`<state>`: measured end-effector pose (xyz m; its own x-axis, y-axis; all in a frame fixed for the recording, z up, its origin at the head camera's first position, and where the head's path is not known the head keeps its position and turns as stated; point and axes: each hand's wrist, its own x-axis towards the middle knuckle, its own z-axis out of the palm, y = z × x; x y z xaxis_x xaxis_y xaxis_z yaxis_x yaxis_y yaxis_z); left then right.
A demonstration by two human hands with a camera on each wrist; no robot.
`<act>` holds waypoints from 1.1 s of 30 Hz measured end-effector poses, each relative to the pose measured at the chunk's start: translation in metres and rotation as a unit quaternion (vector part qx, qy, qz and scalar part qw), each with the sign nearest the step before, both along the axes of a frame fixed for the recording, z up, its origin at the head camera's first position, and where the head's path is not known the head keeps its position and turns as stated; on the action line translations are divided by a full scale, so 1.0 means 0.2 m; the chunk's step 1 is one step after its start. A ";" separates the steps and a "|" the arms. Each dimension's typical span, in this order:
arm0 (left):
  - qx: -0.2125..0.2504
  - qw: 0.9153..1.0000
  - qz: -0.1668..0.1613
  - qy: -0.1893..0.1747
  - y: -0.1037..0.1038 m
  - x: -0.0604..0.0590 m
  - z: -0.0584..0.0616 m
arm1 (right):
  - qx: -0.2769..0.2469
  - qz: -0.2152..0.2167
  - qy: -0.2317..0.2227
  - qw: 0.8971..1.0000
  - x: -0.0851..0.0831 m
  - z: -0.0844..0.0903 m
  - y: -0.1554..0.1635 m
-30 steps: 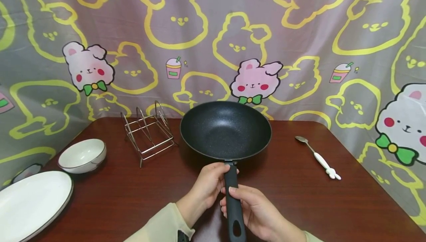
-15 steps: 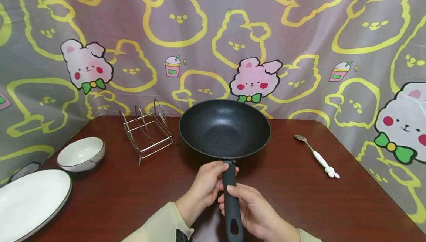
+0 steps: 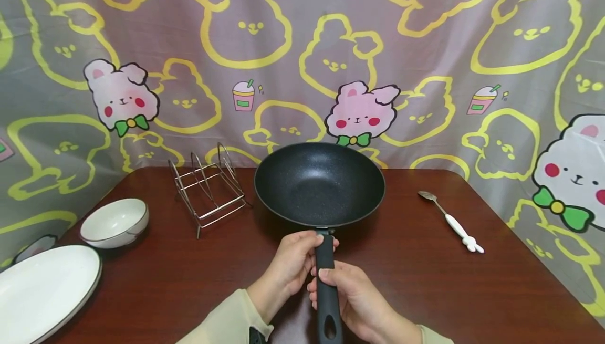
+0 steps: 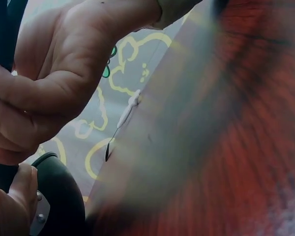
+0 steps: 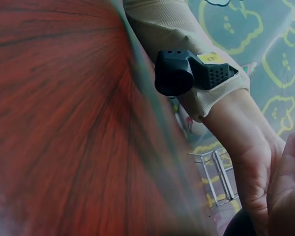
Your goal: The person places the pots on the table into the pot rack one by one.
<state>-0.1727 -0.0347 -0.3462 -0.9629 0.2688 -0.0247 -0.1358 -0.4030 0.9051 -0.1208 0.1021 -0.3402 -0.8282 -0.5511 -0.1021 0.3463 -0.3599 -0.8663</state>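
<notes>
At frame centre we see the black speckled non-stick frying pan (image 3: 320, 184) on the dark wooden table (image 3: 425, 281); our left hand (image 3: 294, 262) and right hand (image 3: 352, 296) both grip its black handle (image 3: 326, 286).

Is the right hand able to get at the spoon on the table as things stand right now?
Probably not straight away: the right hand grips the pan handle, as does the left hand. The spoon lies off to the right on bare table with nothing between, so once that hand lets go the way looks free.
</notes>
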 end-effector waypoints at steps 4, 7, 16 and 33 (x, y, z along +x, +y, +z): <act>0.001 1.000 -0.007 0.008 0.00 0.00 -0.01 | 0.008 0.005 0.002 1.000 0.00 0.00 0.00; -0.001 1.000 -0.010 0.010 0.00 0.00 -0.02 | 0.012 0.012 -0.002 1.000 0.00 0.01 0.01; 0.003 1.000 -0.022 0.005 -0.03 0.03 -0.04 | 0.013 0.056 0.003 0.998 0.03 -0.01 0.01; 0.020 0.999 -0.025 0.022 -0.03 0.04 -0.05 | 0.049 0.059 0.027 0.997 0.03 -0.05 0.03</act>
<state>-0.1637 -0.0416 -0.3571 -0.9479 0.3173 0.0291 -0.1175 -0.4330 0.8937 -0.1149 0.1071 -0.3495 -0.7636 -0.6348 -0.1180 0.3340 -0.2320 -0.9136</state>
